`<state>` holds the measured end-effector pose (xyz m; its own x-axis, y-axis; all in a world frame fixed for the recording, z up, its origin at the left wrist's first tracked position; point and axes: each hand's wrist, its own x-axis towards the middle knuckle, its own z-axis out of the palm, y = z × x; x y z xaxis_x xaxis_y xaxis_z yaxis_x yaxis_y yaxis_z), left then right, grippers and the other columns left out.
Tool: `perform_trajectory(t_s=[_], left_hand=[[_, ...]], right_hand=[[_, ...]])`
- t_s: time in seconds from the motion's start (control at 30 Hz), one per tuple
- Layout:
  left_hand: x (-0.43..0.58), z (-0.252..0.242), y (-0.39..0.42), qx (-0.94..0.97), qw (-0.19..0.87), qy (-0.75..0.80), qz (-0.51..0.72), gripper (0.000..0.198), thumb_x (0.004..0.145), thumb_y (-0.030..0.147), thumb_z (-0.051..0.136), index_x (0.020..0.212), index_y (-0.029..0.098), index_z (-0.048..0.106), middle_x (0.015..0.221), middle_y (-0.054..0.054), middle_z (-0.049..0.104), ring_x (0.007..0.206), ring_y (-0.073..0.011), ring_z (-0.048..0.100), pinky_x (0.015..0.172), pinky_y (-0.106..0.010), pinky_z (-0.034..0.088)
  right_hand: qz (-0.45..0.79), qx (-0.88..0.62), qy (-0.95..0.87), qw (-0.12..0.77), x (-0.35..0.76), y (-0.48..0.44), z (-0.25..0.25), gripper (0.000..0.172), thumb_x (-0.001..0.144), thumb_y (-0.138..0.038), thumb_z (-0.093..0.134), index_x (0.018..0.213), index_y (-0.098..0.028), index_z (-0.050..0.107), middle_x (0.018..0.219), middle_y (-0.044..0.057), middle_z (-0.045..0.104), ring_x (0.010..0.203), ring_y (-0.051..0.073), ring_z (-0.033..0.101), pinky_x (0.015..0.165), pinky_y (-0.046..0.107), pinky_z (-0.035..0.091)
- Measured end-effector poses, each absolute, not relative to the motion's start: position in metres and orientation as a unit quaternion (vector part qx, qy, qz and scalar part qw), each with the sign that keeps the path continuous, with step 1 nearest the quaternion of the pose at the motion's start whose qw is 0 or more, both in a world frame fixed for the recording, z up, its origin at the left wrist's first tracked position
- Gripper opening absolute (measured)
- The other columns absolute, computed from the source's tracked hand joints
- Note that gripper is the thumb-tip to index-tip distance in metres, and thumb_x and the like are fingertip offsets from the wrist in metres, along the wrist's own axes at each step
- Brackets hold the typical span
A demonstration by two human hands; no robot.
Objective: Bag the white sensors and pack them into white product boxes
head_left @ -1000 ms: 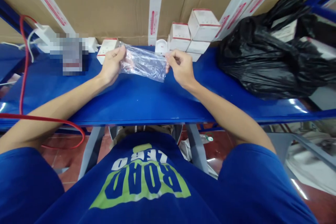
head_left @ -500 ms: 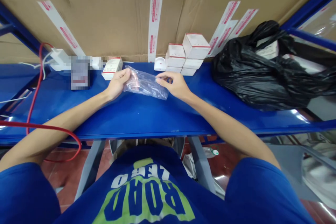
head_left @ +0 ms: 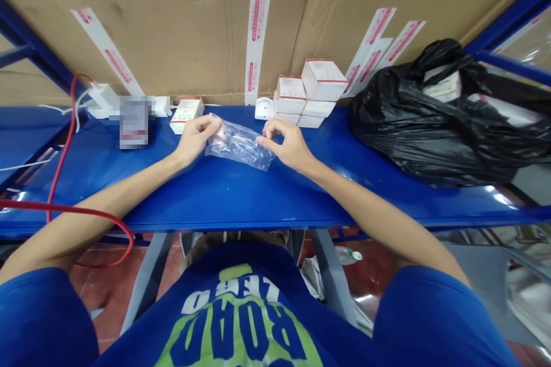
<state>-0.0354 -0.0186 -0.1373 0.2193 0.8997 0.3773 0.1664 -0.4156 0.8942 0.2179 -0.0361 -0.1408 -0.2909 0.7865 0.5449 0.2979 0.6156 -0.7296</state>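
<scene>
Clear plastic bag (head_left: 239,150) held pinched at its left end by left hand (head_left: 193,139); curled right hand (head_left: 287,144) touches right end, grip unclear; both held over blue steel shelf (head_left: 241,200).

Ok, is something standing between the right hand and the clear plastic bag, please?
Nothing visible stands there: the fingers of the right hand are already on the clear plastic bag, which lies over the blue shelf.
</scene>
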Motion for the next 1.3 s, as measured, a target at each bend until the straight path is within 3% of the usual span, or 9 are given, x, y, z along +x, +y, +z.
perform_trajectory(t_s=[0.1,0.23,0.33,0.47,0.63,0.8,1.0,1.3], left_hand=[[-0.035,-0.136,-0.019,0.689,0.366,0.387,0.491,0.042,0.094,0.056,0.067,0.071,0.02,0.067,0.068,-0.004,0.071,0.059,-0.015,0.063,0.056,-0.026,0.052],[-0.034,-0.132,-0.022,0.703,0.374,0.361,0.485,0.045,0.093,0.061,0.066,0.074,0.02,0.067,0.069,-0.004,0.071,0.056,-0.015,0.063,0.055,-0.027,0.053],[-0.034,-0.13,-0.024,0.716,0.363,0.354,0.48,0.046,0.092,0.063,0.066,0.073,0.021,0.066,0.07,-0.004,0.071,0.058,-0.0155,0.065,0.058,-0.027,0.054],[-0.035,-0.132,-0.023,0.715,0.342,0.354,0.497,0.043,0.091,0.061,0.068,0.075,0.021,0.065,0.07,-0.002,0.07,0.057,-0.0146,0.062,0.055,-0.026,0.051],[-0.038,-0.136,-0.016,0.714,0.31,0.364,0.511,0.039,0.095,0.055,0.065,0.075,0.022,0.061,0.061,0.0,0.063,0.054,-0.0143,0.059,0.053,-0.025,0.048],[-0.039,-0.137,-0.015,0.704,0.33,0.375,0.505,0.039,0.096,0.055,0.063,0.076,0.023,0.058,0.056,0.002,0.06,0.049,-0.0142,0.057,0.053,-0.026,0.048],[-0.038,-0.136,-0.018,0.7,0.354,0.367,0.5,0.032,0.096,0.046,0.063,0.075,0.023,0.058,0.055,0.002,0.061,0.049,-0.0145,0.058,0.055,-0.027,0.05],[-0.038,-0.133,-0.018,0.687,0.341,0.396,0.505,0.03,0.095,0.043,0.065,0.073,0.024,0.059,0.057,0.002,0.06,0.05,-0.0147,0.058,0.054,-0.027,0.048]], right_hand=[[0.309,-0.352,-0.74,0.483,0.216,-0.038,-0.142,0.032,0.076,-0.041,0.074,0.073,-0.026,0.046,0.087,0.003,0.068,0.083,0.02,0.061,0.082,0.04,0.048],[0.395,-0.384,-0.71,0.438,0.212,-0.04,-0.144,0.034,0.078,-0.046,0.075,0.099,-0.024,0.061,0.074,-0.001,0.067,0.069,0.017,0.06,0.074,0.037,0.048],[0.38,-0.392,-0.736,0.402,0.211,-0.04,-0.143,0.023,0.085,-0.044,0.068,0.087,-0.021,0.066,0.069,-0.001,0.065,0.064,0.015,0.057,0.069,0.035,0.044],[0.334,-0.388,-0.753,0.414,0.212,-0.041,-0.139,0.026,0.087,-0.039,0.065,0.068,-0.02,0.062,0.064,-0.002,0.061,0.06,0.012,0.049,0.063,0.031,0.039],[0.343,-0.39,-0.718,0.463,0.214,-0.041,-0.138,0.026,0.086,-0.043,0.068,0.072,-0.021,0.065,0.061,-0.002,0.057,0.057,0.012,0.047,0.058,0.03,0.04],[0.368,-0.371,-0.698,0.489,0.212,-0.042,-0.14,0.04,0.084,-0.058,0.07,0.07,-0.022,0.061,0.058,-0.003,0.052,0.055,0.012,0.048,0.057,0.031,0.042],[0.365,-0.364,-0.69,0.508,0.211,-0.046,-0.136,0.03,0.081,-0.051,0.073,0.078,-0.024,0.062,0.059,-0.005,0.054,0.055,0.012,0.048,0.06,0.033,0.044],[0.356,-0.375,-0.669,0.534,0.211,-0.047,-0.136,0.04,0.085,-0.063,0.066,0.076,-0.025,0.058,0.059,-0.004,0.052,0.053,0.013,0.048,0.055,0.032,0.046]])
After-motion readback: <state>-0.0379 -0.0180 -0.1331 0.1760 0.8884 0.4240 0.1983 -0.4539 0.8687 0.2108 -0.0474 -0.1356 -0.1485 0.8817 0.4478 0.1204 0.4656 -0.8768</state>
